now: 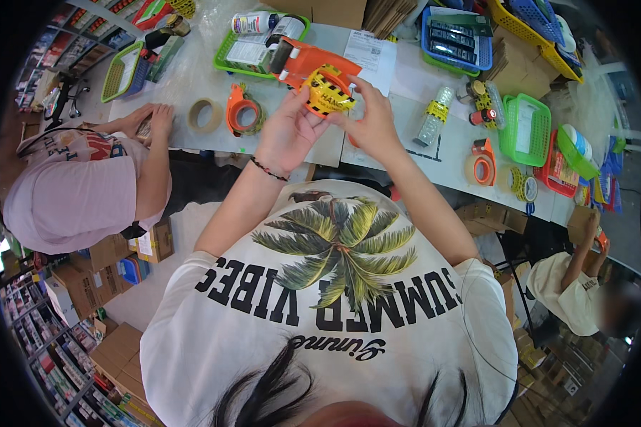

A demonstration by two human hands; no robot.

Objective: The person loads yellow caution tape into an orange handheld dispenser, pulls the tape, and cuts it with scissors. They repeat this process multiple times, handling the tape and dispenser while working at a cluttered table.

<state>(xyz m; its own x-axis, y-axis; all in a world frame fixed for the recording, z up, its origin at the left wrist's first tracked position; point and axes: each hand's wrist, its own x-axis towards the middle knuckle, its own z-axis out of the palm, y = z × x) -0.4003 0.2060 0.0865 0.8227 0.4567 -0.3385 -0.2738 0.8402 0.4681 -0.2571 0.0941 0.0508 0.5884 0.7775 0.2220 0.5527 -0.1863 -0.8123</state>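
Above the table's near edge, both my hands are closed on a roll of yellow warning tape (329,94) with black stripes and print. My left hand (292,128) cups its left and lower side, palm up. On the right side, my right hand (372,114) grips it with fingers above and thumb below. Just behind the roll is an orange plastic piece (320,60) with dark parts; whether it joins the roll, I cannot tell. An orange tape dispenser (236,107) stands left of my hands, beside a tan tape roll (205,116).
A green basket (224,64) holds bottles and boxes. Right of my hands lies a bubble-wrapped bundle (429,128) with yellow tape. Farther right are a blue basket (426,43), a green basket (541,135) and another orange dispenser (483,153). Co-workers sit at left (85,185) and right (566,285).
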